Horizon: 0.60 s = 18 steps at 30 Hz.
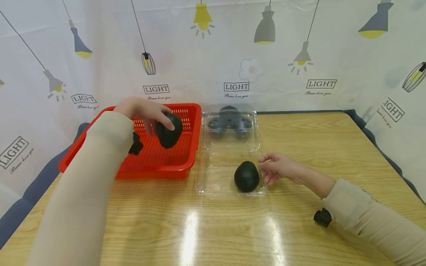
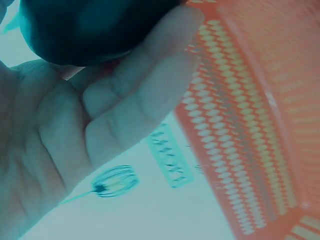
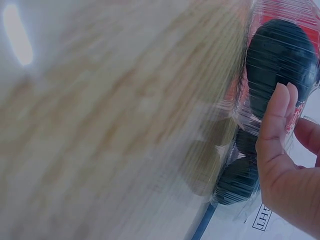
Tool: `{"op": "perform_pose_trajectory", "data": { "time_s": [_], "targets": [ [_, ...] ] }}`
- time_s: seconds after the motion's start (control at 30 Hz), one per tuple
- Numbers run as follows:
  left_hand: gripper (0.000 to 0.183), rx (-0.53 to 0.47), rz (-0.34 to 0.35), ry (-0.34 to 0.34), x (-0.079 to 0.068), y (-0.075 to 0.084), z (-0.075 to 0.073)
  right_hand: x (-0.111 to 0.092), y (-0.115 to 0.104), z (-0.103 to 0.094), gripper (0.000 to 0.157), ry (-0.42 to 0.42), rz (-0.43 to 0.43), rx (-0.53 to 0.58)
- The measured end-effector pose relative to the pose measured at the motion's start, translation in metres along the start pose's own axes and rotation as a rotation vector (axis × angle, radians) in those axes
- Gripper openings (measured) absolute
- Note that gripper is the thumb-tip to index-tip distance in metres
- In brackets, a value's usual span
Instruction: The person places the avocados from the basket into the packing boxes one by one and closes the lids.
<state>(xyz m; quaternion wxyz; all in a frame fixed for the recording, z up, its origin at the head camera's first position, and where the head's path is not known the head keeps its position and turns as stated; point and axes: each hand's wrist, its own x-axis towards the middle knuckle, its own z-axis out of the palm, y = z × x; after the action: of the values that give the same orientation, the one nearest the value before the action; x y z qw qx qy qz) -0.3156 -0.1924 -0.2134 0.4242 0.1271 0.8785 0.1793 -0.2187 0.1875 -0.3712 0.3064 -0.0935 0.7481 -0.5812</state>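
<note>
My left hand (image 1: 146, 112) grips a dark green avocado (image 1: 169, 131) over the red basket (image 1: 191, 162), thumb and fingers around its sides. In the left wrist view the avocado (image 2: 95, 30) fills the top, against the fingers. A second avocado (image 1: 246, 176) sits at the right side of a clear plastic container (image 1: 216, 181). Beside that container's right wall is my right hand (image 1: 283, 168), its fingers loosely extended. The right wrist view has the fingertips (image 3: 281, 97) right at the clear wall, in front of the avocado (image 3: 280, 57), with the thumb apart.
Behind the near container, against the back cloth, stands another clear plastic container (image 1: 204, 142) with several dark avocados inside. Everything stands on a wooden table (image 1: 309, 136). A cloth printed with lamps (image 1: 213, 55) hangs around its back and sides.
</note>
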Motion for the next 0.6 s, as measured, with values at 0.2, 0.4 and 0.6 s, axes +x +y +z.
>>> {"op": "perform_pose_trajectory", "data": {
  "time_s": [0.2,0.4,0.6],
  "targets": [
    [0.057,0.029,0.136,0.07,-0.012,0.022,0.005,0.0,0.001,-0.001,0.019,0.004,-0.001,-0.003],
    [0.044,0.083,0.279,0.163,-0.019,0.056,0.031,0.0,0.001,-0.001,0.02,0.008,-0.001,0.003],
    [0.049,0.096,0.324,0.335,-0.011,0.088,0.076,0.0,0.001,0.0,0.021,-0.001,0.003,0.002]
  ]
}}
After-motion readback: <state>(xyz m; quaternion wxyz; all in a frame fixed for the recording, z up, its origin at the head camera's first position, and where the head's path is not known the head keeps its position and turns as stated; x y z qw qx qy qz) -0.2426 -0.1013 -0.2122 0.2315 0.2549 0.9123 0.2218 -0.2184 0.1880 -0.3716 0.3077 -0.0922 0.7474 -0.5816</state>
